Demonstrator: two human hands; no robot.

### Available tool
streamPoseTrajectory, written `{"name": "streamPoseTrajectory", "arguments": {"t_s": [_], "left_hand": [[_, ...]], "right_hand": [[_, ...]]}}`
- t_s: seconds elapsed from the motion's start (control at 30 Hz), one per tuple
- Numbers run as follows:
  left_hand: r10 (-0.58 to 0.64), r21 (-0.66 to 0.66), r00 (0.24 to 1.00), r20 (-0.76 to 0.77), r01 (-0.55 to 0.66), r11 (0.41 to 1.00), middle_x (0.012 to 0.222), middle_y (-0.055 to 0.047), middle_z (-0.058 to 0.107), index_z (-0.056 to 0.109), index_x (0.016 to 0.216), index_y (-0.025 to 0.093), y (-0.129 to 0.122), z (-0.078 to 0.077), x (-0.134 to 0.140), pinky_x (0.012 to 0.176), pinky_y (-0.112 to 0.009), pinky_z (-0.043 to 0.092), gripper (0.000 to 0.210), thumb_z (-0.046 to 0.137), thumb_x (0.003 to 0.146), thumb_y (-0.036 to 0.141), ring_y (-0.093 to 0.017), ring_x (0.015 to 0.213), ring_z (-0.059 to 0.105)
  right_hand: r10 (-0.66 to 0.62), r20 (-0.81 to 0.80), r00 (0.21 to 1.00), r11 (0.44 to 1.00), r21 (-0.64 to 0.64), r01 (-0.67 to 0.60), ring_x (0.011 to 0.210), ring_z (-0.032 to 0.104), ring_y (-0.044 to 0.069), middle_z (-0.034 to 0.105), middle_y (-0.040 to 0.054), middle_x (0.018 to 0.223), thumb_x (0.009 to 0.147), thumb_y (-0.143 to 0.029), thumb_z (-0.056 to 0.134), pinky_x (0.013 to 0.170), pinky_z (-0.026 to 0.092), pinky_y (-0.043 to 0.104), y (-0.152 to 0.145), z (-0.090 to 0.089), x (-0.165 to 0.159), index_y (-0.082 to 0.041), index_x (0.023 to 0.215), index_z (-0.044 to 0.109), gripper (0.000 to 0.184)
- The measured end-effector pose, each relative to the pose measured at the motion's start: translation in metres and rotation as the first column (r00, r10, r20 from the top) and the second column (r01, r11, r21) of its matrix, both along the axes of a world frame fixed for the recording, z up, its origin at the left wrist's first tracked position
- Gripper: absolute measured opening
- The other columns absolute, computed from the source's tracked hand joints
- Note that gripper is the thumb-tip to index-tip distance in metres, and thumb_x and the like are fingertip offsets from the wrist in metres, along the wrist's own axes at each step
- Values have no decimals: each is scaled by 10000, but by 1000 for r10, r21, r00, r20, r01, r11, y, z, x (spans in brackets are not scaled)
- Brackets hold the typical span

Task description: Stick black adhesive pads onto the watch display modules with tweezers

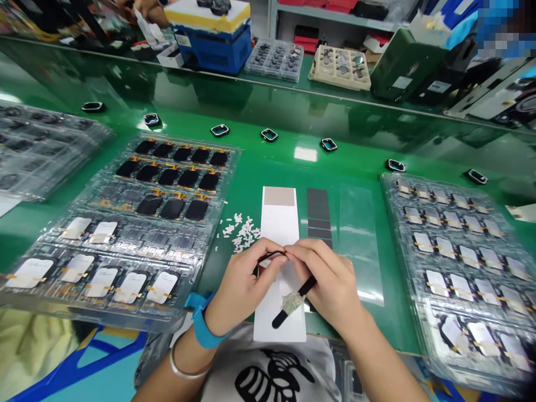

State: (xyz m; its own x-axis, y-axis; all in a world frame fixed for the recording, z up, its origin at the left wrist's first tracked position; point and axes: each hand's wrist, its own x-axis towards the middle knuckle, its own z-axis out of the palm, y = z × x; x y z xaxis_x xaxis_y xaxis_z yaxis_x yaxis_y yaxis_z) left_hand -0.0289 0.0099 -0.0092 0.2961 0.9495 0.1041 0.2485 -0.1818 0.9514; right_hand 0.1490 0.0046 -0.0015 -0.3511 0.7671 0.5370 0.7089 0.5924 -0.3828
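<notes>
My left hand (251, 273) is closed on a small black-edged watch screen (271, 255), held above a white paper strip (280, 223). Fingers hide most of the screen. My right hand (326, 279) pinches at the screen's right end, where a bit of orange shows. Tucked in that same hand is a slim black tool (288, 312) with tape wrapped round it; its rounded end points down toward me, and its other end is hidden. Beyond the right fingers lies a strip of dark grey rectangles (319, 209).
Left of me, a clear tray (125, 218) carries several watch screens; another tray (464, 251) of them sits at right. Small white scraps (243, 231) lie beside the paper strip. A clear sheet (360, 245) rests to the right. Several watch cases (269, 134) line the far side.
</notes>
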Motion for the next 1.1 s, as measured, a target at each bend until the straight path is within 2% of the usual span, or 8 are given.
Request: {"name": "streamPoseTrajectory", "arguments": {"t_s": [0.2, 0.37, 0.47, 0.57, 0.7, 0.87, 1.0, 1.1], "left_hand": [[1, 34, 998, -60, 1, 999, 780, 37, 664, 599, 946, 216, -2, 3, -1, 604, -195, 424, 63, 542, 971, 212, -95, 627, 573], [15, 3, 998, -53, -15, 1000, 778, 28, 662, 610, 925, 218, -2, 1, 1, 569, -207, 409, 81, 549, 969, 248, -100, 593, 547], [48, -20, 999, -16, -48, 999, 737, 27, 650, 602, 918, 219, -2, -1, 1, 559, -216, 406, 82, 549, 966, 260, -106, 580, 545], [42, -23, 999, -23, -43, 999, 734, 21, 657, 598, 915, 219, -3, -1, 1, 572, -223, 416, 56, 554, 947, 234, -117, 601, 568], [-86, -8, 994, -65, 85, 996, 765, 18, 693, 599, 889, 218, -5, 4, 3, 545, -221, 405, 74, 542, 918, 180, -108, 563, 563], [-179, 2, 977, -114, 181, 984, 791, 15, 712, 582, 896, 218, -5, 7, 5, 533, -237, 395, 82, 517, 920, 174, -115, 544, 574], [-207, -13, 971, -119, 207, 978, 802, 7, 703, 543, 903, 219, -5, 6, 5, 591, -248, 432, 80, 498, 923, 156, -141, 637, 651], [-227, -27, 968, -104, 225, 974, 810, -2, 699, 518, 891, 226, -5, 6, 5, 655, -263, 474, 80, 492, 917, 154, -169, 723, 688]], "right_hand": [[22, 73, 997, 1000, -6, -22, 754, 662, 124, 683, 64, 963, 939, -88, 516, 599, 491, 243, 2, 1, -1, -165, 1045, 612, 163], [19, -16, 1000, 987, -159, -21, 682, 594, 92, 649, 33, 910, 949, -139, 499, 544, 428, 216, 6, 7, -1, -188, 961, 593, 106], [-2, -178, 984, 957, -286, -49, 611, 506, 76, 599, 4, 826, 935, -166, 531, 545, 403, 210, 11, 17, 0, -190, 898, 595, 78], [-46, -301, 952, 900, -427, -91, 518, 401, 53, 562, -21, 767, 911, -181, 562, 492, 342, 206, 22, 30, -2, -185, 831, 611, 93], [-67, -314, 947, 841, -528, -116, 593, 499, 76, 634, -13, 760, 836, -175, 616, 553, 361, 214, 47, 38, -18, -187, 753, 649, 90], [-50, -148, 988, 802, -595, -48, 596, 464, 92, 615, -16, 669, 786, -160, 624, 603, 342, 249, 74, 25, -41, -172, 628, 603, 160], [-11, -143, 990, 770, -633, -83, 619, 482, 99, 632, -7, 689, 816, -198, 578, 602, 346, 247, 81, 12, -45, -167, 671, 636, 160], [18, -139, 990, 760, -642, -104, 617, 476, 97, 635, -5, 702, 842, -239, 562, 601, 342, 247, 82, 10, -41, -167, 704, 656, 181]]}}
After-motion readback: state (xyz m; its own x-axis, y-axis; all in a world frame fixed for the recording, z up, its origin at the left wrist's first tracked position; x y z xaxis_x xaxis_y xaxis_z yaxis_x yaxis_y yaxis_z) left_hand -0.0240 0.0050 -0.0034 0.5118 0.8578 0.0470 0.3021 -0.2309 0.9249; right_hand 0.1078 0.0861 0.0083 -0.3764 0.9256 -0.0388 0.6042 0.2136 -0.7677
